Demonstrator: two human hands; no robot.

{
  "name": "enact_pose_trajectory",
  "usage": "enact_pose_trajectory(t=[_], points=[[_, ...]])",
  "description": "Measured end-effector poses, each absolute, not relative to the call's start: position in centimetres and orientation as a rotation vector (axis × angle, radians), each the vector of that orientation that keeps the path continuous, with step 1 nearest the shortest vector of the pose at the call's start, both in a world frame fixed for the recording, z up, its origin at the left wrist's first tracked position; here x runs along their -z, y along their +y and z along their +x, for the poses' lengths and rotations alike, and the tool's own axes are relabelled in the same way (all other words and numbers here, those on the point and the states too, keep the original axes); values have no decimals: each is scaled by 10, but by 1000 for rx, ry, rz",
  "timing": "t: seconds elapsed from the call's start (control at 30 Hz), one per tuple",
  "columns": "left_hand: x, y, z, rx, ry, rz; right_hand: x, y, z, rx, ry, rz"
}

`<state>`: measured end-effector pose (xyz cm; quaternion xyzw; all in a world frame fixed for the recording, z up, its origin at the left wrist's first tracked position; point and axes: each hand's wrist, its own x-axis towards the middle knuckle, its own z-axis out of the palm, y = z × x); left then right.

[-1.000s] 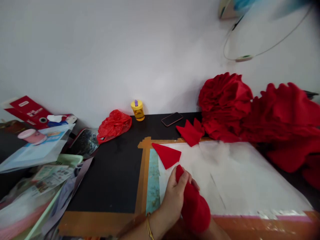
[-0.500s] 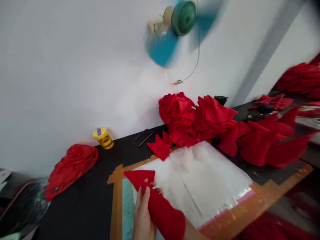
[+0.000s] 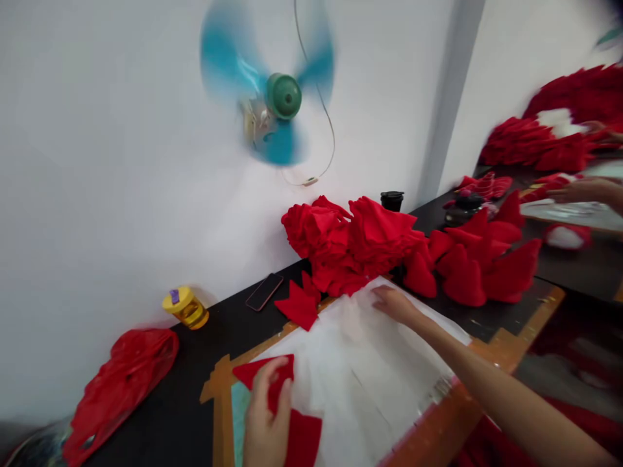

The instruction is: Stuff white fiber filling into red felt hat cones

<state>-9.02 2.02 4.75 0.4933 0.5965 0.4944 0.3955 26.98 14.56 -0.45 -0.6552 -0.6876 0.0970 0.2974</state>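
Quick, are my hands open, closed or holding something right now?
Left hand: holding red cloth.
Right hand: over the white sheet; grip can't be told.

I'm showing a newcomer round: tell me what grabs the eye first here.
The heap of red cloth at the back of the table, by the wall, would likely catch the eye first, with pointed red pieces to its right. Next comes the fan on the wall, up and left of the heap. Below, the left hand holds a red piece, while the right hand is over the white sheet.
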Motion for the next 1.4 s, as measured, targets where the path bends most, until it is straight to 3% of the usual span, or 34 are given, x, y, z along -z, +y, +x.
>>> enact_pose_trajectory(t=[0.17, 0.37, 0.7, 0.83, 1.2, 1.4], points=[[-41, 63, -33, -876, 1127, 1829, 5, 123, 250, -308, -1842, -1668], [-8, 135, 5, -578, 1132, 1986, 19, 84, 230, -487, -1771, -1545], [1, 128, -8, -911, 1438, 1491, 5, 79, 195, -771, -1742, -1376], [6, 109, 4, -915, 1369, 1299, 10, 83, 157, -898, -1680, -1230], [-9, 103, -33, -959, 1275, 1209, 25, 92, 176, -729, -1517, -1380], [-2, 96, -11, -836, 1172, 1269, 24, 89, 157, -915, -1485, -1336]])
